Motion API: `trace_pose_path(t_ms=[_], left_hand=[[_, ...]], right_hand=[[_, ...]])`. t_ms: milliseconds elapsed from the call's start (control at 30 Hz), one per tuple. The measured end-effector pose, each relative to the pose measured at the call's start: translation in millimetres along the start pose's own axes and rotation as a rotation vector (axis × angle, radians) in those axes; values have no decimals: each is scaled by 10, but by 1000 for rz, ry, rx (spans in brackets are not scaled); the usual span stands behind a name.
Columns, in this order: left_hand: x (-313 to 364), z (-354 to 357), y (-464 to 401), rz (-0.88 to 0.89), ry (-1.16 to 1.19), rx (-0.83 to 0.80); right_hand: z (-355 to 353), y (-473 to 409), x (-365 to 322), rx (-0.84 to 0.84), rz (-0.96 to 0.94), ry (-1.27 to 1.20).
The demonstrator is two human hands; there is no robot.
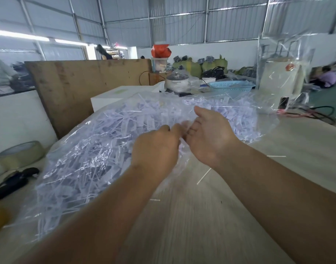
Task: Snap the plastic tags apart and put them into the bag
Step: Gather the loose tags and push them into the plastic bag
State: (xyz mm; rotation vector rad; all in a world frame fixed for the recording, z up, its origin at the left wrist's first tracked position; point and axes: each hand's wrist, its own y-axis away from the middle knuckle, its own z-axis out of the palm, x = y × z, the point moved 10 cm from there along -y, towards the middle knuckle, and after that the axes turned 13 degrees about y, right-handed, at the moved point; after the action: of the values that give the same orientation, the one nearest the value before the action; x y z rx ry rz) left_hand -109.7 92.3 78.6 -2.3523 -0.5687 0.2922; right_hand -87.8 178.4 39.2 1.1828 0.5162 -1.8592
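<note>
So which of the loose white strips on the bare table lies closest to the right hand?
The slanted strip just below the right hand's wrist; the others lie farther toward the table's edges.

A corrugated grey metal wall (178,25) with steel framing rises behind the pale wood-grain desk (201,216), a brown plywood board (83,86) standing left under white tube lights (20,35).
</note>
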Motion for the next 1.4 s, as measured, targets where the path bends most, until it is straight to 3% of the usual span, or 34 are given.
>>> trace_pose_path(t_ms=[100,133,200,267,367,533,700,800,933,1067,1167,1267,1400], left_hand=[[-100,75,-67,6,-12,-29],[-90,80,-97,23,13,-39],[-49,72,-159,54,72,-35],[-43,99,-212,67,106,-38],[-66,137,-239,94,144,-36],[-141,411,-277,68,40,-138],[-290,533,-357,-45,-54,-205],[-326,615,-358,-87,-54,-265],[-265,539,-243,-87,-21,-201],[-74,299,12,46,11,-121],[-21,149,150,33,14,-129],[1,-12,215,-19,21,-125],[75,-347,250,-41,156,28]], right_hand=[[-464,-7,-153,302,-108,505],[-518,-4,-198,344,-147,716],[-490,-81,-62,260,-135,939],[-468,-179,92,197,-97,988],[-500,-280,20,278,-186,1069],[-283,24,-27,323,-455,1289],[0,460,78,229,-675,1381],[9,570,102,189,-699,1393],[-106,609,173,108,-707,1486],[-537,532,89,202,-638,1527],[-916,286,-85,399,-578,1677],[-1298,-95,-60,503,-232,1995],[-1541,-320,168,390,93,2076]])
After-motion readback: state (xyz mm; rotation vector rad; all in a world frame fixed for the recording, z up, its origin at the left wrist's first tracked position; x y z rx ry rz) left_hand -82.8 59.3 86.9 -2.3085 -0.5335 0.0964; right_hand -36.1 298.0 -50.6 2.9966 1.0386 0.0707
